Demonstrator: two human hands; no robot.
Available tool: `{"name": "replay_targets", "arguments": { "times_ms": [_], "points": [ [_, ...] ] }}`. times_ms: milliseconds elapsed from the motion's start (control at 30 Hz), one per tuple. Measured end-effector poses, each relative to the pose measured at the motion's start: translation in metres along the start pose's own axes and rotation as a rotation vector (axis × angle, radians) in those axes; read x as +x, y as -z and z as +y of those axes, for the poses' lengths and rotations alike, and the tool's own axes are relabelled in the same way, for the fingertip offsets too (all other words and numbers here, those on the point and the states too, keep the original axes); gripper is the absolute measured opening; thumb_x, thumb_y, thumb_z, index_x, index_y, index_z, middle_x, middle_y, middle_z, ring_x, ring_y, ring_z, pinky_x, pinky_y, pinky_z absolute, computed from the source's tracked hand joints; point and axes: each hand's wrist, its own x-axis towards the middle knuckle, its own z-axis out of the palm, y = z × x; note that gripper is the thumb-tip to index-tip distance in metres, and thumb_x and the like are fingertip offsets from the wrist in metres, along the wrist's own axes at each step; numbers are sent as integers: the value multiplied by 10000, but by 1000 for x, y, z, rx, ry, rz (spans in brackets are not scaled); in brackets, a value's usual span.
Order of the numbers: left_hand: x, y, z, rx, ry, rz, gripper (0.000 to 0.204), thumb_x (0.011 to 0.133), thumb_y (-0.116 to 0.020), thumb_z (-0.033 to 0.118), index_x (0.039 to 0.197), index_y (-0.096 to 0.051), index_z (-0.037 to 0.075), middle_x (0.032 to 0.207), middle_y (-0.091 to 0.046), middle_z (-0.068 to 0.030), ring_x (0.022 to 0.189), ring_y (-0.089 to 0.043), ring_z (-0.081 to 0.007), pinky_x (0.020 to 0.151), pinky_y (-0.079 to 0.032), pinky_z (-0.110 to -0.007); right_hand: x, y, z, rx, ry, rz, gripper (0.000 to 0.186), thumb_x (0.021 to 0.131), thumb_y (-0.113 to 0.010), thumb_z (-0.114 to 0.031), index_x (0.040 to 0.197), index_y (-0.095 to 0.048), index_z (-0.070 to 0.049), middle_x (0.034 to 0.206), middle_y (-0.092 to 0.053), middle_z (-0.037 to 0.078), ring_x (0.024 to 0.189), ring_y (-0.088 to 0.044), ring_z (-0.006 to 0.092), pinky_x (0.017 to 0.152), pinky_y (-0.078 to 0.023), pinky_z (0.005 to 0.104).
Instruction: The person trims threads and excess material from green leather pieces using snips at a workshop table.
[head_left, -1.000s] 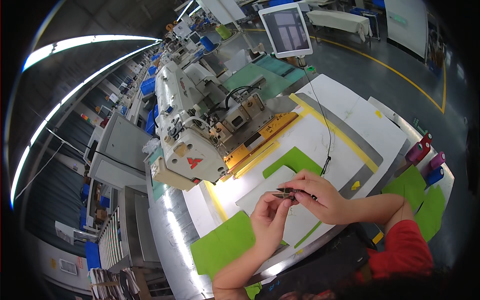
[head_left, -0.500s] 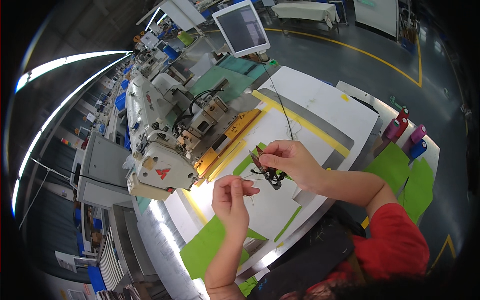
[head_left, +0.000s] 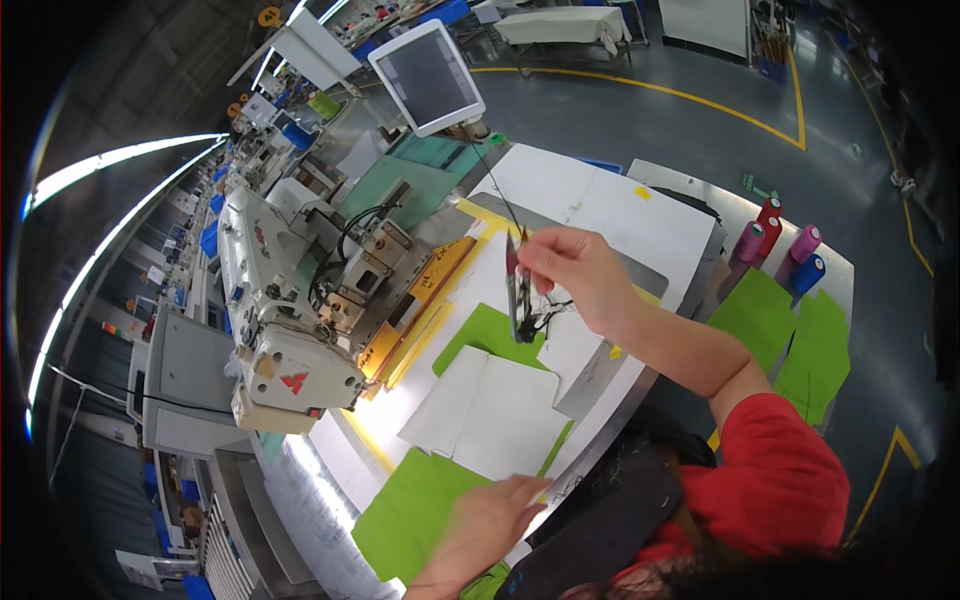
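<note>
My right hand (head_left: 575, 268) pinches a pair of thread snips (head_left: 517, 295) between thumb and fingers, above the work table. Their points face up, and black thread is wound about their lower end. Below and left of them, a white sheet (head_left: 500, 405) with a crease lies partly over a bright green fabric piece (head_left: 478, 330). Near the table's front edge, my left hand (head_left: 485, 525) is over another green fabric piece (head_left: 410, 500). Its fingers are stretched out and slightly blurred, with nothing visible in them.
A large white sewing machine (head_left: 290, 330) stands at the left, beside a yellow-orange guide bar (head_left: 425, 295). Behind it is a screen (head_left: 428, 78) on a stand. Thread spools (head_left: 768, 235) and more green pieces (head_left: 755, 315) lie on a side table at the right.
My left hand has left the thread by the snips and moved down toward the front edge. My right hand has risen with the snips, which now hang more upright. The view has shifted slightly.
</note>
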Motion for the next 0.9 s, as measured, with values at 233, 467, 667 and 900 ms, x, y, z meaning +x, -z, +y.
{"name": "replay_targets", "arguments": {
  "times_ms": [233,467,667,900],
  "points": [
    [55,18,-12,-694,134,407,209,853,-551,103,1014,-509,-23,889,-625,-139,754,-616,-171,686,-485,-280,-42,-23,15,-182,36,-387,117,856,-547,-98,807,-574,5,681,-562,51,578,-544,119,526,-429,225],
    [67,2,-14,-1040,139,719,255,939,-405,192,1003,-495,-37,725,-586,-74,681,-570,-125,651,-462,-235,-47,5,13,-851,768,-476,53,744,-616,-39,765,-567,-33,610,-519,65,488,-499,232,431,-363,309],
    [59,-13,-13,-1402,-32,543,303,935,-383,334,941,-429,35,565,-437,-25,475,-373,-85,450,-308,-211,-58,9,17,-778,450,-534,69,792,-589,-104,775,-564,-42,640,-536,66,520,-516,203,484,-397,298],
    [42,-7,-9,-1127,-235,792,310,905,-456,352,916,-346,63,566,-377,-10,449,-313,-75,404,-248,-222,-47,-10,-10,-358,6,-659,145,870,-488,-95,757,-555,-33,696,-549,22,546,-457,108,515,-370,256]
  ]
}}
